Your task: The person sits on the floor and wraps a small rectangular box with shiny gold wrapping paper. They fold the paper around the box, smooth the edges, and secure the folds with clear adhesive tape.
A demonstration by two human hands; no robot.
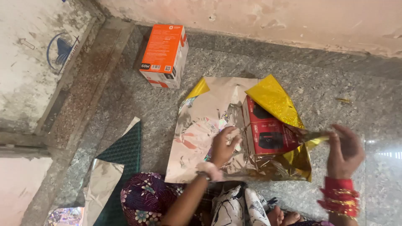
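Left to right: a strip of green textured mat [121, 152] w/ a scrap of silvery paper [100, 184] on the grey speckled stone floor [343, 83]; further back, an orange and white cardboard box [164, 55] near the wall. Centre: a red rectangular box [266, 132] sits on a crinkled gold and silver foil wrapping sheet [201, 125], approx. half covered. Left hand [224, 146] is closed, fingers pressing the sheet down just beside the box. Right hand [344, 152] pinches a gold flap edge, pulling it taut. Looks like mid-wrap; next move prob. calls for folding that flap over the box w/o tearing the foil.
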